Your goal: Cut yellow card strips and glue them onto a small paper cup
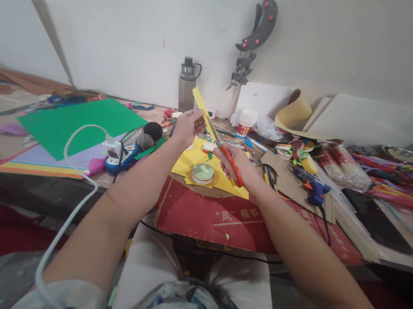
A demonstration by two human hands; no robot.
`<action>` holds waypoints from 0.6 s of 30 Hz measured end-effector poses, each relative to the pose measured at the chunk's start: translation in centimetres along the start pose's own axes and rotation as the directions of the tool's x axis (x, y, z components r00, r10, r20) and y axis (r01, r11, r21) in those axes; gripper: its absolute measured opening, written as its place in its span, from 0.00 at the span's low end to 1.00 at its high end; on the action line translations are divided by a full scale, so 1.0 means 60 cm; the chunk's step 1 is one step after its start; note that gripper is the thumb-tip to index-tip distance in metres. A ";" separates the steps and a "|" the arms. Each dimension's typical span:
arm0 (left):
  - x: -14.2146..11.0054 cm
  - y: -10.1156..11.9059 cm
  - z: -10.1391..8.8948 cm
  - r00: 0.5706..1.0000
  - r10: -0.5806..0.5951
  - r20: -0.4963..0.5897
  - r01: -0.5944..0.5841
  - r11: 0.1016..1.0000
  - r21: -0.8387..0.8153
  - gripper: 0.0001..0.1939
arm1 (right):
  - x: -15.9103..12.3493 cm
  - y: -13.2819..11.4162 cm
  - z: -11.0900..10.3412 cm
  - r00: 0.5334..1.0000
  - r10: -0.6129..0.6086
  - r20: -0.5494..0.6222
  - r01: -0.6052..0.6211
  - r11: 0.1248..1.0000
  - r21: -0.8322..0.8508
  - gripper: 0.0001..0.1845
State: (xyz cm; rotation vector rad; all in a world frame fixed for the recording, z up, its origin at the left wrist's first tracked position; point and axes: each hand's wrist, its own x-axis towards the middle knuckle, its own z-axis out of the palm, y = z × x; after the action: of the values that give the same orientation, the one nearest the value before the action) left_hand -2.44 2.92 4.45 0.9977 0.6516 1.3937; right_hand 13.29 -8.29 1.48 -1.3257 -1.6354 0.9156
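Observation:
My left hand [186, 127] is closed on a narrow yellow paper strip [199, 100] that sticks up and to the left. My right hand [237, 167] grips red-handled scissors [228, 157], whose blades point up at the strip and meet it just right of my left fingers. Below both hands lies a yellow paper sheet [191, 160] on a red cardboard box [218, 217]. A round white and green tape roll [203, 173] rests on the yellow sheet between my wrists.
A large green sheet [84, 122] lies at left over stacked coloured paper. A blue glue gun [121, 158] with a white cable sits beside it, another blue glue gun [313, 188] at right. A grey bottle [187, 84] stands by the wall. Craft clutter fills the right side.

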 end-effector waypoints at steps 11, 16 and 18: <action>-0.005 -0.010 0.006 0.999 0.023 0.037 -0.023 1.000 0.002 0.15 | 0.000 0.000 -0.002 0.999 -0.019 -0.027 0.019 0.999 -0.035 0.29; -0.006 -0.010 0.007 0.999 0.032 0.035 -0.032 0.999 0.002 0.16 | -0.006 -0.006 -0.004 0.998 -0.048 -0.041 0.044 0.996 -0.078 0.29; -0.007 -0.009 0.008 0.999 0.030 0.029 -0.030 1.000 0.004 0.16 | -0.006 -0.006 -0.003 0.998 -0.049 -0.046 0.045 0.995 -0.086 0.29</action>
State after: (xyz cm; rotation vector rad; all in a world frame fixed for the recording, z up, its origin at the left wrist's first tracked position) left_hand -1.80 2.46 4.13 1.0330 0.6201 1.4020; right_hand 13.37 -8.69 1.82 -1.3502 -1.6769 0.7883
